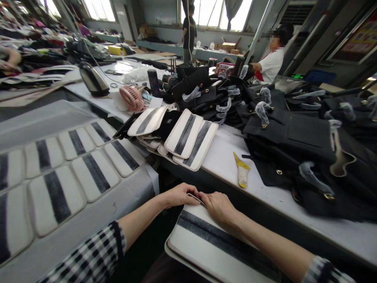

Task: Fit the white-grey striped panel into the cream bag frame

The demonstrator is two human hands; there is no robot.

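A white panel with a dark stripe [218, 243] lies low in front of me, with another layer showing under its edge. My left hand [184, 194] pinches the far edge of this panel. Right beside it, my right hand [219, 206] grips the same edge with thumb and fingers, and its forearm passes over the panel. Between the fingertips of both hands the edge looks slightly lifted. Beyond the hands, a pile of similar striped panels [188, 137] sits at the table's edge.
More striped panels [94, 171] lie in rows on the left table. Black bags [294, 129] with wrapped handles cover the right side. A yellow-and-white pointed tool [242, 173], pink fan [131, 98] and kettle [93, 79] are on the white table [225, 151]. A person [271, 61] works beyond.
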